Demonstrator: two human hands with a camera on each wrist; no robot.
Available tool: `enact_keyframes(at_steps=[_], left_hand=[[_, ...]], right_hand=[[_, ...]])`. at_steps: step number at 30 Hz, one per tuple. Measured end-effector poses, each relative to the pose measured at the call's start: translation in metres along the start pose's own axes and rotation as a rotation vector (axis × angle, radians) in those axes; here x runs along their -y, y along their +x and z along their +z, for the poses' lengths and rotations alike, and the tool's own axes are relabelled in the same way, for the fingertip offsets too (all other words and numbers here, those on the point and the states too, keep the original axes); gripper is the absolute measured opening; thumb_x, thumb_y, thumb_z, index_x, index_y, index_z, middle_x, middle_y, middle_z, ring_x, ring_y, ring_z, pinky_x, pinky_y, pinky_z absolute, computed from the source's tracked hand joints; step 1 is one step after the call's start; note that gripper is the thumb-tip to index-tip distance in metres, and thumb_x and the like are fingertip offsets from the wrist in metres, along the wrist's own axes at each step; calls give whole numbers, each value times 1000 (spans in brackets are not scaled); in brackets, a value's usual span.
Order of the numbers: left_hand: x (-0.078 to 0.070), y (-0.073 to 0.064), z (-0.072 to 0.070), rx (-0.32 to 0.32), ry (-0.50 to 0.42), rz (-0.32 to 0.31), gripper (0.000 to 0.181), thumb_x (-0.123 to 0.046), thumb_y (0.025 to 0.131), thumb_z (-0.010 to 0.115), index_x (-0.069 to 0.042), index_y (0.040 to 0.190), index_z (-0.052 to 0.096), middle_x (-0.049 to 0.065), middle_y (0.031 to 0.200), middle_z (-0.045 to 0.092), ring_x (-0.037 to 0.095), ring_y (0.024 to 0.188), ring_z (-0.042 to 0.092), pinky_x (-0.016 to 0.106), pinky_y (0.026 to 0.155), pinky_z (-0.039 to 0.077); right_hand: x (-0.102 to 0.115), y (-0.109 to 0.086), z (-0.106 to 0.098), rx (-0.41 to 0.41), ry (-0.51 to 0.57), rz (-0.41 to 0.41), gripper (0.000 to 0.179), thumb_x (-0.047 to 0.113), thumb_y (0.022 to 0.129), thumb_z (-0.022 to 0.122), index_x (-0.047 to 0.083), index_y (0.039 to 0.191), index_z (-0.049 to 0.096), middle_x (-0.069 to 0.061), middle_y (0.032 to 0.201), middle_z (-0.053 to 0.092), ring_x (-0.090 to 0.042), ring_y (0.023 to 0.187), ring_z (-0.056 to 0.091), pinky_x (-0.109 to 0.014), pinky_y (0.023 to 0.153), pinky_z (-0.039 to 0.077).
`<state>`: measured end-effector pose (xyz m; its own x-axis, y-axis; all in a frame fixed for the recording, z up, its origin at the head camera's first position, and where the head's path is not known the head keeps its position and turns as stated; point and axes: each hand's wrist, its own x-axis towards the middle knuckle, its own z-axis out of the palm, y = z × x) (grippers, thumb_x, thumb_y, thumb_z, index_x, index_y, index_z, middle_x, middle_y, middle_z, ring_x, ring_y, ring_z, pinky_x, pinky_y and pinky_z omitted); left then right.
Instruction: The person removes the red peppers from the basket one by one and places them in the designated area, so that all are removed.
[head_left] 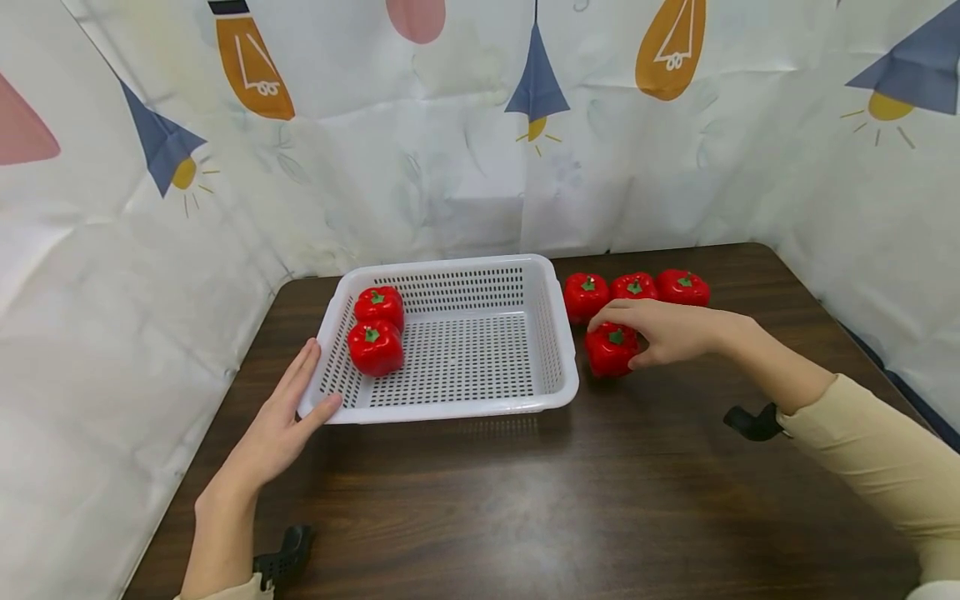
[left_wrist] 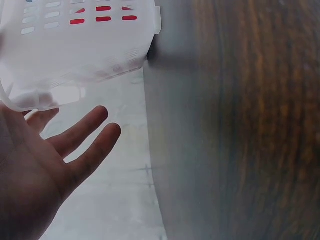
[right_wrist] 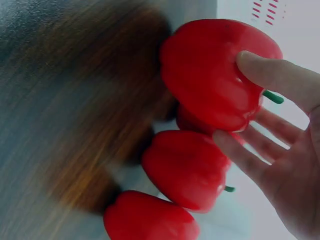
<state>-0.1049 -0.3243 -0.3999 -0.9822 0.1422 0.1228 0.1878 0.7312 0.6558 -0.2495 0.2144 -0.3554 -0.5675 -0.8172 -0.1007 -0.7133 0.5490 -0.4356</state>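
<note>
My left hand [head_left: 273,433] rests at the near left corner of a white plastic basket [head_left: 457,408]. Its thumb lies over the rim, and its fingers extend fairly straight and spread in the left wrist view. Inside the basket, two red bell peppers with green stems, a rear pepper [head_left: 378,306] and a front pepper [head_left: 375,348], sit along the left side. Just right of the basket, my right hand [head_left: 667,327] holds another red bell pepper [right_wrist: 215,70] between thumb and fingers. The stem of that pepper shows beside the thumb in the right wrist view.
Three more red bell peppers, a left one [head_left: 586,297], a middle one [head_left: 634,285] and a right one [head_left: 683,287], stand in a row behind the right hand. Everything is on a dark wooden table [head_left: 525,508]. A patterned white curtain [head_left: 450,167] encloses its back and sides.
</note>
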Motion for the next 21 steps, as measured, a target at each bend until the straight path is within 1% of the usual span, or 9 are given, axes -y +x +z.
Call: enact_keyframes(at_steps=[5,10,15,21], left_hand=[[-2,0,0,2,10,-6,86,-36,100,65,-23,167,13,3,172,6,43,153,15,78,108,23],[-3,-1,-1,6,16,-22,86,-38,100,65,-24,167,12,3,172,6,42,153,14,78,108,23],[-4,-1,-2,7,16,-22,87,-36,99,65,-23,167,12,4,172,6,43,153,13,78,108,21],[-3,-1,-1,5,15,-21,86,-36,100,65,-23,167,13,4,172,6,42,154,13,78,109,21]], right_hand=[[-2,3,4,-23,-11,2,64,10,82,86,20,139,59,4,141,54,-23,132,44,-50,104,49],[-4,7,6,-63,-28,-8,66,7,82,86,17,142,59,1,145,52,-24,135,42,-49,103,49],[-5,8,6,-78,-39,-10,68,8,83,85,16,145,58,-3,150,47,-28,136,41,-50,101,51],[-7,8,7,-94,-75,-12,67,9,84,85,17,145,58,-1,148,48,-27,134,43,-48,100,52]])
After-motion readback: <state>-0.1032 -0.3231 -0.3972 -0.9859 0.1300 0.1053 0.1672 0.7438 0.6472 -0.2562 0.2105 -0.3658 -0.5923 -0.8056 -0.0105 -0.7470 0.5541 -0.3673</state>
